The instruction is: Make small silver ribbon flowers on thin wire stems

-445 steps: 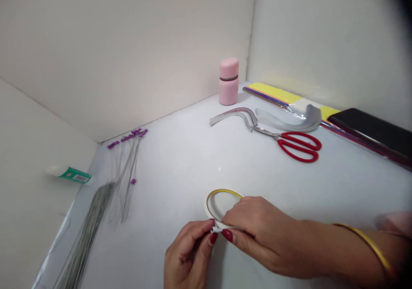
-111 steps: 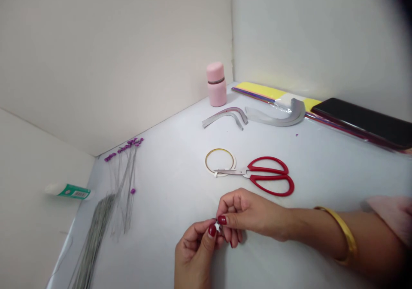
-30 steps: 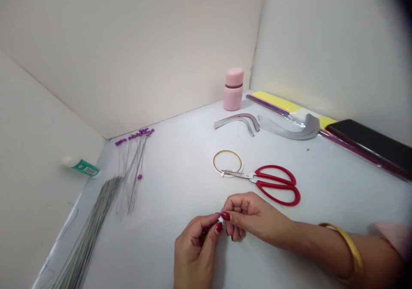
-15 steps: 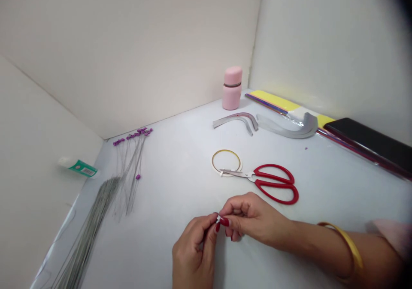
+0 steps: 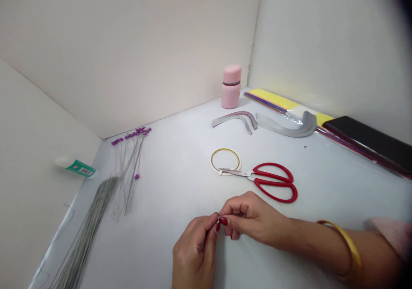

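Observation:
My left hand (image 5: 195, 250) and my right hand (image 5: 249, 216) meet fingertip to fingertip low in the middle of the white table. Both pinch one tiny white piece (image 5: 218, 219), seemingly a scrap of tape, between thumb and forefinger. Just beyond them lies a thin roll of tape (image 5: 225, 161) with a yellow inner edge. The blades of red-handled scissors (image 5: 268, 182) rest across that roll. A gold bangle (image 5: 347, 248) sits on my right wrist.
A bundle of thin wires (image 5: 88, 227) and purple-tipped stems (image 5: 131, 147) lie at left, near a glue tube (image 5: 74, 167). At the back stand a pink bottle (image 5: 230, 86), curved grey strips (image 5: 283, 124), coloured sheets (image 5: 273, 98) and a dark phone (image 5: 370, 141).
Since 14.8 s ago the tape roll left my hands and the scissors moved onto it. Over the last second my fingertips stay pinched on the tiny piece, barely shifting.

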Tool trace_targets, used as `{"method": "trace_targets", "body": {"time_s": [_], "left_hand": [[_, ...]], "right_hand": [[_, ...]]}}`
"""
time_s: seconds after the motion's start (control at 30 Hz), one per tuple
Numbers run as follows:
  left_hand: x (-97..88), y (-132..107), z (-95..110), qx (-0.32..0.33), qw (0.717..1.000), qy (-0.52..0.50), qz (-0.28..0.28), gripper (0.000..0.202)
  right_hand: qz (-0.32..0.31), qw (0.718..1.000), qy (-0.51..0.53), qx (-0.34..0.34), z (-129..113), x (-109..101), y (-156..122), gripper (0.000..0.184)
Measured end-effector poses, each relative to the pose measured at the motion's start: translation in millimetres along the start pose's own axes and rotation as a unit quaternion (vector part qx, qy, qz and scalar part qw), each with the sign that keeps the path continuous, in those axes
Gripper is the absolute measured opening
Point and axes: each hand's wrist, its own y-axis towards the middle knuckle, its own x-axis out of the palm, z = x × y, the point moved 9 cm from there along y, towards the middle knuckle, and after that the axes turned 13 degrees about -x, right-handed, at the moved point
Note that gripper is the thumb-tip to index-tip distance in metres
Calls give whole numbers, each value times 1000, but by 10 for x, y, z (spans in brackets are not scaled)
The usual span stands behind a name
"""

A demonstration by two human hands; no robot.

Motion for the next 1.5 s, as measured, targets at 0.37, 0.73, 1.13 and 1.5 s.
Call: {"method": "trace_targets", "body": {"time_s": [0.37, 0.73, 1.13, 1.5], "left_hand": [[8, -11, 16, 19, 1000, 16, 2, 25], [-22, -1, -14, -11, 1000, 2, 7, 20], [-21, -2, -13, -12, 1000, -3, 13, 18], [-34, 12, -29, -29, 999, -20, 14, 17]], "right_hand": [[-23, 997, -69, -32, -74, 10, -3, 27], [-18, 1000, -16, -15, 24, 3, -29, 24], [-9, 1000, 21, 17, 23, 29, -29, 36], [-13, 999, 28, 18, 7, 33, -16, 38]]}}
